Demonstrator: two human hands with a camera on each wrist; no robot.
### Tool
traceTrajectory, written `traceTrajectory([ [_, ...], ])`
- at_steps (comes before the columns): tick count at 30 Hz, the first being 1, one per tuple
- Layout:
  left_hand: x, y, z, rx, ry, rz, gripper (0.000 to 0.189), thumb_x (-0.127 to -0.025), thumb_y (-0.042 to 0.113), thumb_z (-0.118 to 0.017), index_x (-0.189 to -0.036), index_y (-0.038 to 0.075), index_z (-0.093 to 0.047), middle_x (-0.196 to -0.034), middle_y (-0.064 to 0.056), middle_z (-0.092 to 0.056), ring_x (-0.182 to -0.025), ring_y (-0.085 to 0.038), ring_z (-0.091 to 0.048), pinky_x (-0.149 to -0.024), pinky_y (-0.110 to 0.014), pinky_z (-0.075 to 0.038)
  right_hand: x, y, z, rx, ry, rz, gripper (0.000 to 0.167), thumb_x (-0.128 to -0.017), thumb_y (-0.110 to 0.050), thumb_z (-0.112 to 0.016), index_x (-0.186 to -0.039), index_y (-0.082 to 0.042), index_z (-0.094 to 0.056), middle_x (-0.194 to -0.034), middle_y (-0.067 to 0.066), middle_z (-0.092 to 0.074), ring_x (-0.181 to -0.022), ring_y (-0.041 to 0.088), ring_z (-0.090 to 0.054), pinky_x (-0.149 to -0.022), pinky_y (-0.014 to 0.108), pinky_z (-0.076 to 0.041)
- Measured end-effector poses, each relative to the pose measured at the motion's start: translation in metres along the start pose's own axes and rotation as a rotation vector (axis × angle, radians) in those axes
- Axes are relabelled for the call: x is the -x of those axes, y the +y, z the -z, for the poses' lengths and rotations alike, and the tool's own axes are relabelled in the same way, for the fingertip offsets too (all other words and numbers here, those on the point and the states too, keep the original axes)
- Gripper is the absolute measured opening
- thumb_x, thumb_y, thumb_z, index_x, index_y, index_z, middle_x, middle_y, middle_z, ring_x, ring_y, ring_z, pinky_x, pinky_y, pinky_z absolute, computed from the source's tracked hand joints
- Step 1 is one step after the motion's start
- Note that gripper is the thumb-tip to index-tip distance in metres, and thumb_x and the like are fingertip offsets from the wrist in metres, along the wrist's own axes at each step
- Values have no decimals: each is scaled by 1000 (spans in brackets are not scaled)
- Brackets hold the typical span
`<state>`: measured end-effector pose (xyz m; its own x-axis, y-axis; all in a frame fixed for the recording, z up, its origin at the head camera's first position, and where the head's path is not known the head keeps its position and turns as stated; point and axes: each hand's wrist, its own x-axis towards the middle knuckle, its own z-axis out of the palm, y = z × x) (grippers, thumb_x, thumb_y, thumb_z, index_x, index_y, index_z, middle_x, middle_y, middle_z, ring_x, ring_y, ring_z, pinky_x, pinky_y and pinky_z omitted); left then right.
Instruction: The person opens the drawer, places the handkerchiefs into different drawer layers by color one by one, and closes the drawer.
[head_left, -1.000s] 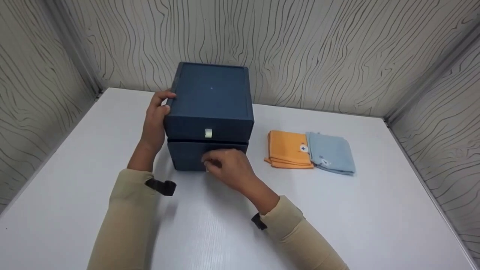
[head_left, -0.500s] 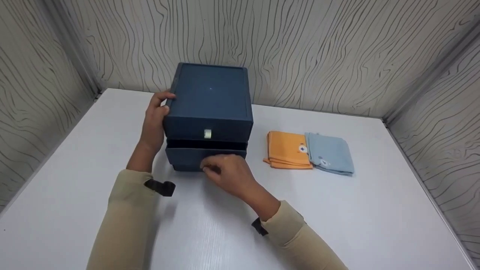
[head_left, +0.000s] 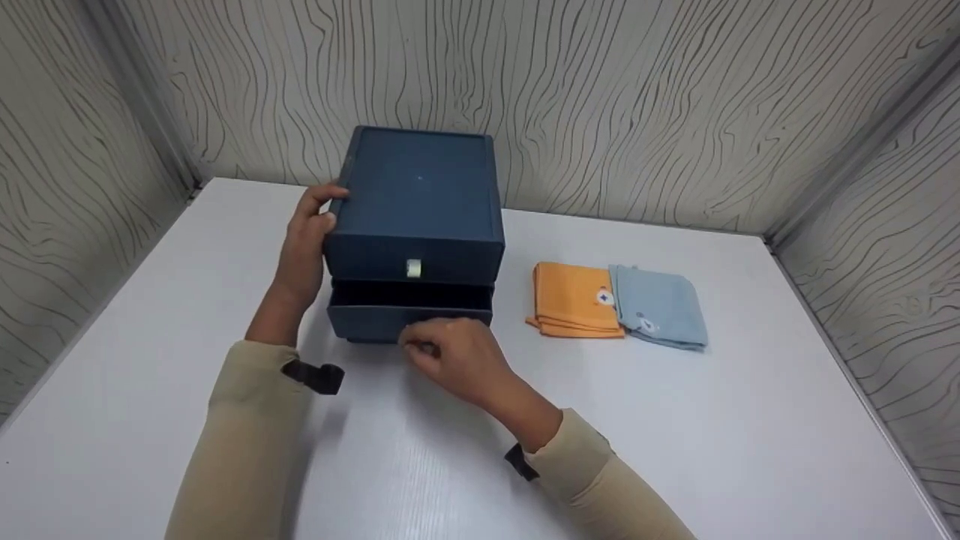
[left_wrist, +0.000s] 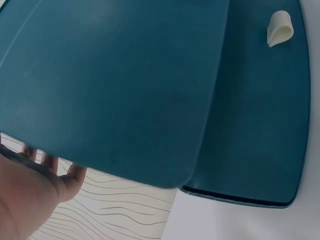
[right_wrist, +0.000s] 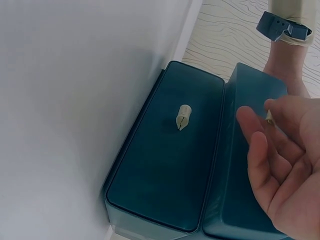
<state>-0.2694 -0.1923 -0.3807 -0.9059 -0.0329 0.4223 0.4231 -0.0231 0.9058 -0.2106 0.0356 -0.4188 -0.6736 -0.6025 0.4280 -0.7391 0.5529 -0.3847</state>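
Note:
A dark blue unit of two stacked drawers (head_left: 420,180) stands on the white table. My left hand (head_left: 301,251) rests against the left side of the upper box, fingertips at its top edge; the left wrist view shows its fingers along that side. My right hand (head_left: 461,360) pinches the small pale pull tab (right_wrist: 270,118) of the lower drawer (head_left: 367,321). That drawer stands partly pulled out, with a dark gap above its front panel. The upper drawer (head_left: 457,259) is closed, its own pale tab (head_left: 413,268) free.
To the right of the unit lie a folded orange cloth (head_left: 574,296) and a folded light blue cloth (head_left: 664,304), edge to edge. Patterned wall panels (head_left: 637,97) enclose the table (head_left: 750,420) behind and at both sides.
The lower drawer has slid out towards me, from nearly closed to partly open, with my right hand drawing back along with it. My left hand has stayed at the unit's side.

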Motion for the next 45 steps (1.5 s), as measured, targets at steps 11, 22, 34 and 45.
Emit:
traceTrajectory([
  [11, 1, -2, 2, 7, -23, -10, 37, -95, 22, -35, -127, 11, -52, -145, -4, -34, -122, -26, -42, -96, -36, -37, 6, -7, 0, 8, -5, -6, 10, -90, -20, -64, -90, -21, -75, -84, -9, -73, -67, 3, -61, -59, 13, -44],
  [22, 2, -5, 4, -26, -28, -28, 38, -97, 24, -33, -128, 12, -51, -148, -7, -32, -125, -25, -40, -98, -36, -35, 13, -13, -1, 54, 4, 49, 10, -89, -18, -65, -89, -20, -75, -82, -9, -73, -70, 3, -64, -62, 15, -47],
  [34, 2, -5, 3, -29, -41, -53, 38, -97, 27, -34, -128, 13, -51, -149, -7, -31, -125, -27, -40, -96, -34, -36, 20, -21, 0, 3, -17, 12, 10, -90, -19, -64, -90, -19, -74, -83, -8, -73, -71, 1, -63, -64, 13, -47],
  [45, 2, -4, 4, -33, -37, -31, 38, -97, 25, -32, -129, 13, -50, -148, -6, -32, -120, -26, -43, -93, -33, -37, 26, -22, -1, -34, -8, 29, 10, -91, -18, -64, -90, -19, -74, -82, -8, -72, -68, -2, -59, -62, 10, -43],
])
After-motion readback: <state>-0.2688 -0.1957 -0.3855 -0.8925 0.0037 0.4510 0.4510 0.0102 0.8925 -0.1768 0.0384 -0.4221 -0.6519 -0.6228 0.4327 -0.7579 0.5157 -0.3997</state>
